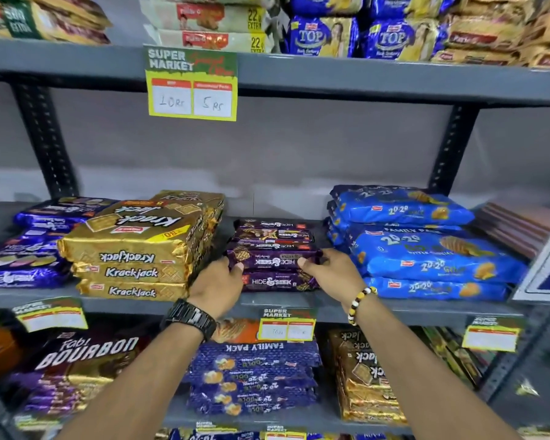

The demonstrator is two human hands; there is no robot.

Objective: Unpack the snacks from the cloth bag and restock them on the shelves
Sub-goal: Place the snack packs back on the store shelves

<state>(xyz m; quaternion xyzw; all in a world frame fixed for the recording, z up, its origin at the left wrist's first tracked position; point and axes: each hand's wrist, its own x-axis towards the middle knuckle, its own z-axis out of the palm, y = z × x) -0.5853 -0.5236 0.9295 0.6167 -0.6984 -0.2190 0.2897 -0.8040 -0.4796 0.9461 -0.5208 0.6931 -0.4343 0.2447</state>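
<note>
A purple Hide & Seek packet (270, 262) lies on top of a small stack of the same packets (275, 282) on the middle shelf (299, 302). My left hand (218, 279), with a black watch on the wrist, grips the packet's left end. Its right end is held by my right hand (326, 271), which wears a bead bracelet. More Hide & Seek packets (272, 231) lie behind it. The cloth bag is not in view.
Gold Krackjack packs (134, 258) are stacked just left of my hands, blue 20-20 packs (426, 249) just right. Purple packets (29, 249) fill the far left. Price tags (191, 87) hang from the shelf edges. Bourbon, blue and gold packs fill the shelf below.
</note>
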